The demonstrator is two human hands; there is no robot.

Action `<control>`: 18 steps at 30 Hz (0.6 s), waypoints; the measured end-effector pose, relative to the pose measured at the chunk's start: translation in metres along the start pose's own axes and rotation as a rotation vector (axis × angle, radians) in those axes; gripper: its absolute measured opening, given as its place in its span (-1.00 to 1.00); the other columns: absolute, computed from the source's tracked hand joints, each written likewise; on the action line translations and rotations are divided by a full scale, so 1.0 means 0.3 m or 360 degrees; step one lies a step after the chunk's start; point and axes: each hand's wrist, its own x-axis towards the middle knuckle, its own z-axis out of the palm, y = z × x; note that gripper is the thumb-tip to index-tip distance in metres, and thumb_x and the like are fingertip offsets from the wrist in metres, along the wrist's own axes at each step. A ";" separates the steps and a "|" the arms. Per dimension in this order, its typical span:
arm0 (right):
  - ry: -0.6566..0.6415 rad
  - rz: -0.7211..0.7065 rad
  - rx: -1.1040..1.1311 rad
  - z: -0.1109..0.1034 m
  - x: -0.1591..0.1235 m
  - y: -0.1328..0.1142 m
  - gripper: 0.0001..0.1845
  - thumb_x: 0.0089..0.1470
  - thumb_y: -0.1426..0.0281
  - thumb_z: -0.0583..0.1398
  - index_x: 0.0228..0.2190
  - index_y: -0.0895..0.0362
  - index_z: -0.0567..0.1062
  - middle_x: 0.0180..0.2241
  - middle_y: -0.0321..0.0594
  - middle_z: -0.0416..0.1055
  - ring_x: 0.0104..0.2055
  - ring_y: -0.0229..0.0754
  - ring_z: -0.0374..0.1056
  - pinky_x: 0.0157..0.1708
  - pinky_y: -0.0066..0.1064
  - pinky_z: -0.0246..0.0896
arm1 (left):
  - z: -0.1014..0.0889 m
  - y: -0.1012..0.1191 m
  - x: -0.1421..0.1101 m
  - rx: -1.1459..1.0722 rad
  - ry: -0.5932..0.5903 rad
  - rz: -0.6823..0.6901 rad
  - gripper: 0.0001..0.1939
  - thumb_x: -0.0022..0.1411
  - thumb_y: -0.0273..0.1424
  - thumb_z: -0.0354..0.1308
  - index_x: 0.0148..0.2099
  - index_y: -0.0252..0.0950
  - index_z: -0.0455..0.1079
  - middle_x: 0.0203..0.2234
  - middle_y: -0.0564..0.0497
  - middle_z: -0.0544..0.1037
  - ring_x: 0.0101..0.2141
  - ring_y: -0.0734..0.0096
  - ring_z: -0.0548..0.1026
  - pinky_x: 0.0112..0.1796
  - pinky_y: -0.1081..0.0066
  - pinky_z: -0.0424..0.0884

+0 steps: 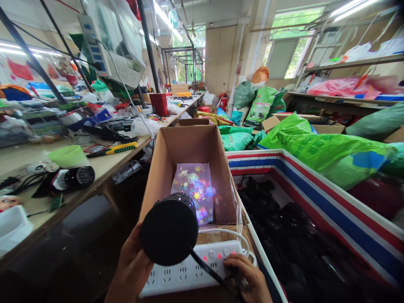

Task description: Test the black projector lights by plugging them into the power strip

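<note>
A workshop room is being lit by ceiling tubes and by windows at the far end and on the right. A long counter (pixel 28 155) is being crowded with tools, cables and bags along the left side, and a second lamp (pixel 78 176) is being left lying on it. Green sacks (pixel 315 147) are being piled on the right, below a shelf (pixel 341 99). A striped bin (pixel 284 162) full of dark objects is being kept just right of a cardboard box (pixel 189 155), and a power strip (pixel 189 269) with red lights is being rested at the box's near end.

A black cylindrical lamp (pixel 168 229) is being held above the power strip, just in front of the box. Its long axis is being pointed forward and slightly down into the box, so its dark rear disc is being turned toward the camera. A pattern of colored stars (pixel 192 191) is being cast on a pale sheet at the bottom of the box. A black cord (pixel 208 265) is being trailed from the lamp's lower edge, down and to the right.

The lamp is being clasped from below by the left grip (pixel 132 269). The right grip (pixel 246 277) is being kept over the power strip beside the cord, but whether it is being clenched on the cord cannot be told.
</note>
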 end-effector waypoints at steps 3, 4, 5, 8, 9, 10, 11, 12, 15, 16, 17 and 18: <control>-0.0019 -0.0009 0.0010 -0.001 0.000 0.002 -0.60 -0.20 0.66 0.11 -0.31 0.11 0.53 -0.27 -0.13 0.51 -0.21 -0.11 0.46 -0.23 -0.44 0.38 | 0.006 0.002 0.002 -0.0034 0.0005 -0.0006 -0.48 -0.24 -0.28 0.45 -0.15 -0.13 0.45 -0.26 0.04 0.61 -0.24 0.19 0.55 -0.28 0.37 0.52; -0.0017 -0.0017 0.0013 -0.001 0.001 0.001 -0.61 -0.19 0.66 0.11 -0.30 0.11 0.53 -0.27 -0.13 0.51 -0.21 -0.12 0.45 -0.23 -0.44 0.38 | 0.006 0.002 0.003 -0.0051 0.0007 -0.0008 -0.49 -0.24 -0.30 0.46 -0.15 -0.12 0.45 -0.27 0.05 0.61 -0.26 0.22 0.55 -0.28 0.39 0.52; -0.0014 -0.0027 0.0015 -0.001 0.004 -0.001 -0.63 -0.18 0.65 0.12 -0.31 0.11 0.53 -0.28 -0.14 0.51 -0.22 -0.12 0.45 -0.23 -0.44 0.38 | 0.006 0.004 0.003 -0.0065 0.0003 -0.0009 -0.50 -0.24 -0.32 0.46 -0.16 -0.12 0.45 -0.27 0.06 0.61 -0.27 0.25 0.55 -0.28 0.39 0.51; 0.0006 -0.0031 0.0018 -0.001 0.014 -0.012 -0.71 -0.14 0.61 0.14 -0.36 0.09 0.53 -0.31 -0.16 0.51 -0.26 -0.13 0.45 -0.28 -0.45 0.37 | 0.013 0.015 -0.001 -0.0034 -0.0028 -0.0024 -0.49 -0.24 -0.28 0.45 -0.16 -0.11 0.43 -0.29 0.07 0.61 -0.30 0.24 0.56 -0.30 0.36 0.51; 0.0003 -0.0033 0.0028 -0.001 0.019 -0.016 -0.73 -0.13 0.60 0.15 -0.38 0.09 0.53 -0.33 -0.17 0.52 -0.28 -0.13 0.45 -0.30 -0.45 0.36 | 0.018 0.019 -0.004 0.0002 -0.0027 -0.0036 -0.48 -0.24 -0.26 0.45 -0.15 -0.11 0.43 -0.31 0.07 0.61 -0.32 0.24 0.56 -0.32 0.38 0.51; 0.0011 -0.0031 0.0050 -0.002 0.023 -0.020 -0.74 -0.14 0.60 0.15 -0.40 0.08 0.54 -0.35 -0.18 0.52 -0.29 -0.13 0.45 -0.31 -0.44 0.36 | 0.024 0.021 -0.006 0.0037 -0.0022 -0.0047 -0.47 -0.25 -0.26 0.45 -0.15 -0.13 0.43 -0.34 0.07 0.61 -0.35 0.26 0.55 -0.35 0.40 0.50; 0.0037 -0.0025 0.0089 -0.004 0.027 -0.022 -0.76 -0.15 0.58 0.17 -0.42 0.08 0.55 -0.37 -0.19 0.52 -0.30 -0.12 0.44 -0.30 -0.42 0.35 | 0.030 0.020 -0.009 0.0061 -0.0013 -0.0058 -0.47 -0.25 -0.27 0.45 -0.15 -0.14 0.43 -0.37 0.07 0.60 -0.38 0.28 0.55 -0.38 0.43 0.49; 0.0077 -0.0012 0.0149 -0.007 0.031 -0.024 -0.80 -0.15 0.55 0.19 -0.44 0.07 0.55 -0.39 -0.20 0.53 -0.32 -0.11 0.44 -0.29 -0.40 0.35 | 0.036 0.016 -0.011 0.0078 -0.0009 -0.0071 -0.48 -0.24 -0.29 0.45 -0.16 -0.17 0.42 -0.39 0.07 0.60 -0.41 0.31 0.55 -0.41 0.45 0.48; 0.0237 0.0285 0.0487 -0.029 0.035 -0.027 -0.91 -0.11 0.40 0.25 -0.45 0.08 0.56 -0.46 -0.21 0.52 -0.38 -0.09 0.44 -0.34 -0.36 0.36 | 0.051 -0.014 -0.017 0.0117 -0.0094 -0.0109 -0.53 -0.15 -0.34 0.40 -0.14 -0.21 0.37 -0.47 0.09 0.56 -0.53 0.37 0.51 -0.51 0.43 0.47; 0.0260 0.0453 0.0625 -0.038 0.034 -0.031 -0.89 -0.07 0.34 0.26 -0.42 0.09 0.55 -0.45 -0.20 0.52 -0.39 -0.08 0.44 -0.35 -0.35 0.37 | 0.055 -0.028 -0.019 0.0172 -0.0130 -0.0119 -0.54 -0.09 -0.33 0.36 -0.11 -0.22 0.33 -0.49 0.09 0.56 -0.56 0.37 0.50 -0.54 0.42 0.46; 0.0285 0.0616 0.0763 -0.048 0.032 -0.039 -0.84 -0.04 0.28 0.26 -0.40 0.11 0.54 -0.45 -0.18 0.52 -0.37 -0.07 0.44 -0.35 -0.34 0.38 | 0.058 -0.041 -0.022 0.0254 -0.0173 -0.0135 -0.54 -0.05 -0.30 0.33 -0.09 -0.23 0.30 -0.52 0.09 0.55 -0.58 0.36 0.49 -0.57 0.41 0.45; 0.0311 0.0755 0.0895 -0.056 0.029 -0.049 -0.79 -0.02 0.23 0.25 -0.38 0.12 0.53 -0.41 -0.16 0.52 -0.33 -0.05 0.44 -0.32 -0.32 0.39 | 0.060 -0.052 -0.026 0.0352 -0.0210 -0.0143 -0.55 -0.01 -0.27 0.30 -0.08 -0.25 0.27 -0.54 0.07 0.54 -0.60 0.34 0.48 -0.59 0.39 0.44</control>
